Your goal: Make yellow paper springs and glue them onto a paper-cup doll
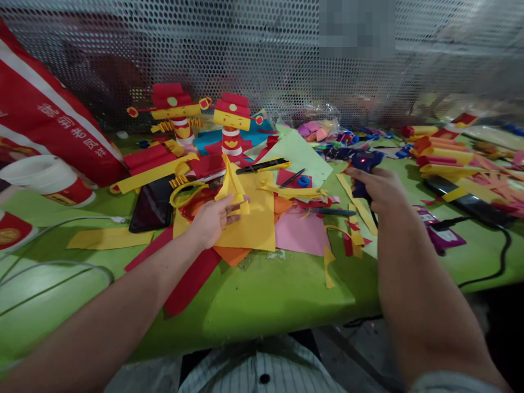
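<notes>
Left hand (209, 221) pinches a folded yellow paper piece (230, 183) above a yellow sheet (256, 232), right hand (383, 188) grips an apparent glue gun (365, 161), and two seemingly finished paper figures (232, 119) stand behind, the held piece apparently unattached.

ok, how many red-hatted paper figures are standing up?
2: the left figure and the right figure, side by side before the perforated panel. Others may be hidden in the clutter.

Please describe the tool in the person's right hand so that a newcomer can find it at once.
On the green table, look right of the pale green sheet, at the person's right hand. It grips a dark blue, gun-shaped tool, whose small red light sets it apart from the blue pieces nearby.
</notes>
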A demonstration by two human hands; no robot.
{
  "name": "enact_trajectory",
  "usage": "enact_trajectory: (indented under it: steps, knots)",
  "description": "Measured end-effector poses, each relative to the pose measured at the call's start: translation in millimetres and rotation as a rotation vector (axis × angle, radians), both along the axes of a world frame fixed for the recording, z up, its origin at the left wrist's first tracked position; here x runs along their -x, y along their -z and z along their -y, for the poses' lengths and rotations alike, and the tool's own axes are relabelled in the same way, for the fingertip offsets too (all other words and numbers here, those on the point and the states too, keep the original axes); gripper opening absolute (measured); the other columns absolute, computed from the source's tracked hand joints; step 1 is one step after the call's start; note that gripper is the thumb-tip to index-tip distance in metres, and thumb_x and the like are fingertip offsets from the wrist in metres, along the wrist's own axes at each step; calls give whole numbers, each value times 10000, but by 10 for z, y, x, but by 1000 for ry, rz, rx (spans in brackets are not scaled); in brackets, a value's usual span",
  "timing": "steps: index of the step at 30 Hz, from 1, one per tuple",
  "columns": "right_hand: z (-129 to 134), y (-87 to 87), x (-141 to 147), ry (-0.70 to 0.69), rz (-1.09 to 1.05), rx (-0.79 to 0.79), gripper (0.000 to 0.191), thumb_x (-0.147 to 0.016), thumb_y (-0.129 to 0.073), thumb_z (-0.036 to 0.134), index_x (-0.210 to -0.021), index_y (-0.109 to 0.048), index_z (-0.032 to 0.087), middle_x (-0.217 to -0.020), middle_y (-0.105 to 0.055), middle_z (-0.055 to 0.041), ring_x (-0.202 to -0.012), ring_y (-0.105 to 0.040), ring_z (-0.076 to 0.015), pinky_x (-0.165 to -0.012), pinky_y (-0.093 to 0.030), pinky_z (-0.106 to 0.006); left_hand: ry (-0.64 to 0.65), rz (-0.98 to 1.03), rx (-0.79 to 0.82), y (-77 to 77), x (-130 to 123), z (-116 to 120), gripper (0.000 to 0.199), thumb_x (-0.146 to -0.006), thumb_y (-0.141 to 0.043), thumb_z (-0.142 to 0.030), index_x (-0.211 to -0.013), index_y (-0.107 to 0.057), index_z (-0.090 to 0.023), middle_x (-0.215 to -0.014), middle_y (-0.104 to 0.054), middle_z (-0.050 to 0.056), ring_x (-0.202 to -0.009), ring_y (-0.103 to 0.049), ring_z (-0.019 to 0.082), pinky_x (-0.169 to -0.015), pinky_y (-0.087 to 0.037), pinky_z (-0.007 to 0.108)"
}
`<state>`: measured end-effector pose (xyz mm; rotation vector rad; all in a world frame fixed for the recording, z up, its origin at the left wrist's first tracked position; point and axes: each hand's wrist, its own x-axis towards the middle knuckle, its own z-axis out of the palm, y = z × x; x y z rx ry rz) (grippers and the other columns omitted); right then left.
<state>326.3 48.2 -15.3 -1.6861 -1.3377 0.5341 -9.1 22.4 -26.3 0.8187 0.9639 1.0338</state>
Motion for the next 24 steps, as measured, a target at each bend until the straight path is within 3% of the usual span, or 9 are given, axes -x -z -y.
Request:
enact_trajectory:
  steps: [2,4,9,12,15,19,24]
  knots:
    - [92,-88,182,-8,-65,9,255,-666,-644,395,-669,-479,201,-463,-477,17,-408,-461,-101,-419,-420,-258,7,6,1,-14,4,7,185,-782,-568,-281,-817,-672,-132,-1042,-675,118,-996,-595,207,-711,-491,274]
    - [205,-162,415,-114,-165,50,242,-618,-694,347,-687,-523,191,-516,-539,2,-455,-492,-108,-461,-433,-258,19,12,3,-23,12,12,183,-792,-559,-291,-807,-661,-140,-1065,-666,114,-1007,-589,206,-703,-491,271]
    - [398,-178,859,-355,-107,207,322,-445,-777,383,-619,-578,199,-532,-570,13,-469,-485,-121,-451,-426,-268,14,6,-1,-8,29,4,203,-803,-552,-318,-832,-652,-143,-1109,-649,115,-1022,-580,206,-698,-487,265]
    - [418,-99,925,-470,-35,232,341,-511,-738,481,-637,-588,202,-494,-551,9,-456,-487,-136,-438,-419,-279,3,3,-12,11,24,-14,206,-790,-569,-326,-828,-655,-144,-1098,-656,114,-1027,-579,215,-698,-484,272]
    - [430,-46,941,-553,39,125,341,-597,-687,523,-686,-620,200,-542,-577,-12,-504,-515,-156,-463,-425,-286,8,7,-2,13,9,-24,199,-779,-576,-322,-822,-663,-149,-1058,-672,107,-1023,-583,221,-725,-479,291]
    - [469,-68,1012,-640,86,24,318,-653,-663,484,-821,-667,214,-710,-659,-34,-659,-587,-201,-592,-475,-306,-12,-1,32,-16,-12,-14,177,-770,-583,-305,-782,-662,-148,-1014,-685,107,-1010,-591,219,-752,-465,302]
    - [504,-120,1077,-651,182,32,252,-666,-654,442,-792,-667,224,-690,-659,-16,-651,-598,-204,-591,-470,-294,1,-18,28,-35,-19,6,193,-778,-572,-309,-785,-668,-142,-1024,-683,109,-1015,-587,221,-734,-447,289]
